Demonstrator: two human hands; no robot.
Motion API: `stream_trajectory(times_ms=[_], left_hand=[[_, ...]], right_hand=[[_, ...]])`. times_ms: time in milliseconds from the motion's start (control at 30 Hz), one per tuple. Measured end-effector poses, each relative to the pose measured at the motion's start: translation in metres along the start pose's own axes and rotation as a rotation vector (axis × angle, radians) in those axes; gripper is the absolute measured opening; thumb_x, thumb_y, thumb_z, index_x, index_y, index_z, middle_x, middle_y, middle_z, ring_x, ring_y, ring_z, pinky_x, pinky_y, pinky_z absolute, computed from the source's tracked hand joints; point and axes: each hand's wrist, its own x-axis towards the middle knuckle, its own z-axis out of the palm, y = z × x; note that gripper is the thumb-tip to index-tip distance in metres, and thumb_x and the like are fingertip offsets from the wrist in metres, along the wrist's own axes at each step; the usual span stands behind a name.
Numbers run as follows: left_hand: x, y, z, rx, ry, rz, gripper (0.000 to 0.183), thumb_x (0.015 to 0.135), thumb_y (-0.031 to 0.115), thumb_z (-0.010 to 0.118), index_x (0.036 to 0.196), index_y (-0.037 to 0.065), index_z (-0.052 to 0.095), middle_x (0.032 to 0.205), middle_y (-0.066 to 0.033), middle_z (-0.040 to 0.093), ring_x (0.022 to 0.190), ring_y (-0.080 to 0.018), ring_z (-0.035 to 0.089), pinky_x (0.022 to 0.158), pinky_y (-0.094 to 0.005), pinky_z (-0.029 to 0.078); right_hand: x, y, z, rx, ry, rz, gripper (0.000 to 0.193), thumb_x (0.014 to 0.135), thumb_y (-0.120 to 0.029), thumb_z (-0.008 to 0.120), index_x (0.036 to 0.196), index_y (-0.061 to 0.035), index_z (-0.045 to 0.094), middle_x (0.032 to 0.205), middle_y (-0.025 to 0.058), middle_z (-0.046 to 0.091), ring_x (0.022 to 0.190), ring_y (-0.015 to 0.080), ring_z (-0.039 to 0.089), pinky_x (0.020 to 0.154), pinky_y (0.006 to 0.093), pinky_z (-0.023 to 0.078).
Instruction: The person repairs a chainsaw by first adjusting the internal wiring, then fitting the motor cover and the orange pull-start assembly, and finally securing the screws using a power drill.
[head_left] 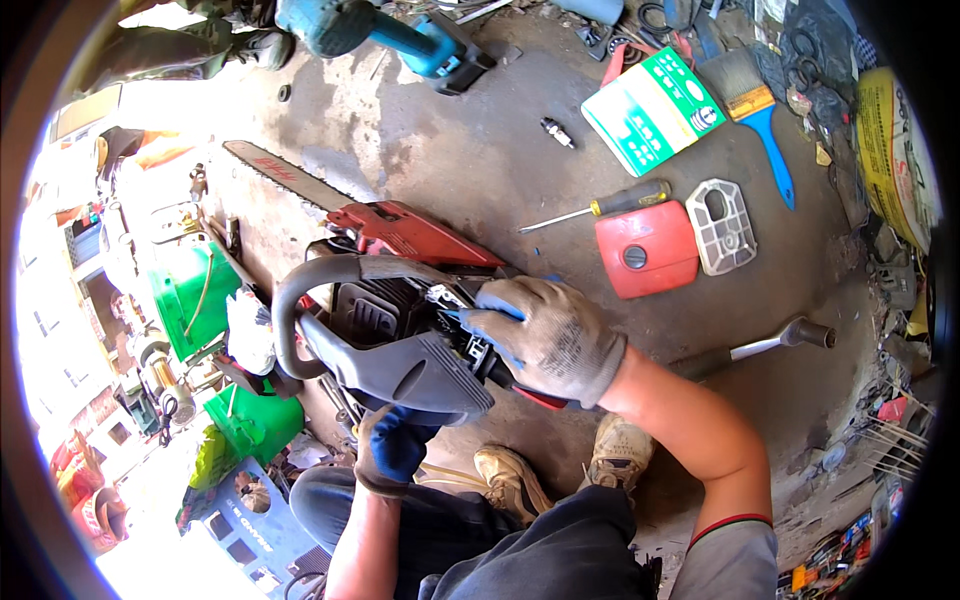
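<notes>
A chainsaw (420,375) with grey casing, red bar cover and bare guide bar (290,178) lies before me, bar pointing to the far left. Its top cover is off, so the engine parts show. My right hand (550,335), in a grey glove with blue fingertips, is closed over its rear part, with fingertips at the exposed parts near the rear handle. Against the lower edge of the grey casing, my gloved left hand (390,450) is curled closed; its fingertips are partly hidden.
Right of the saw lie a yellow-handled screwdriver (600,205), a red cover (645,250), a clear-framed filter (722,228) and a socket wrench (770,343). Farther off are a spark plug (557,132), a green-white box (655,110), a blue-handled brush (755,110) and a teal power tool (400,40).
</notes>
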Motion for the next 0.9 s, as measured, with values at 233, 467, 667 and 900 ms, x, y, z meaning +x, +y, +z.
stream_trajectory(times_ms=[233, 467, 667, 900], left_hand=[[0.001, -0.002, -0.008, -0.031, -0.010, 0.007, 0.042, 0.101, 0.016, 0.043, 0.139, -0.002, 0.042, 0.134, -0.0170, 0.055, 0.120, -0.0313, 0.057, 0.101, -0.0443, 0.050], [0.002, -0.004, -0.018, 0.441, -0.051, 0.165, 0.039, 0.097, 0.004, 0.050, 0.136, -0.003, 0.046, 0.133, -0.0153, 0.056, 0.118, -0.0289, 0.059, 0.099, -0.0415, 0.052], [-0.002, -0.001, 0.000, 0.163, 0.002, 0.102, 0.036, 0.089, -0.002, 0.059, 0.124, -0.010, 0.053, 0.123, -0.0148, 0.062, 0.111, -0.0223, 0.063, 0.093, -0.0355, 0.055], [0.002, -0.008, -0.009, 0.255, -0.059, 0.194, 0.027, 0.094, -0.001, 0.054, 0.119, -0.011, 0.056, 0.121, -0.0151, 0.063, 0.110, -0.0233, 0.063, 0.090, -0.0370, 0.056]], right_hand=[[-0.017, -0.023, 0.000, 0.317, 0.028, 0.276, 0.038, 0.076, -0.011, 0.069, 0.114, -0.0079, 0.062, 0.100, 0.0135, 0.062, 0.085, 0.0322, 0.063, 0.075, 0.0421, 0.052], [-0.013, -0.042, 0.003, 0.020, 0.026, 0.326, 0.041, 0.079, -0.010, 0.068, 0.119, -0.0052, 0.061, 0.088, 0.0121, 0.058, 0.077, 0.0309, 0.061, 0.070, 0.0418, 0.050], [-0.016, -0.041, 0.009, -0.037, 0.011, 0.316, 0.034, 0.075, -0.013, 0.072, 0.109, -0.0114, 0.067, 0.083, 0.0092, 0.055, 0.068, 0.0288, 0.060, 0.062, 0.0415, 0.050], [-0.022, -0.033, 0.016, -0.092, -0.011, 0.282, 0.029, 0.075, -0.018, 0.071, 0.103, -0.0144, 0.067, 0.083, 0.0072, 0.055, 0.072, 0.0257, 0.062, 0.063, 0.0390, 0.051]])
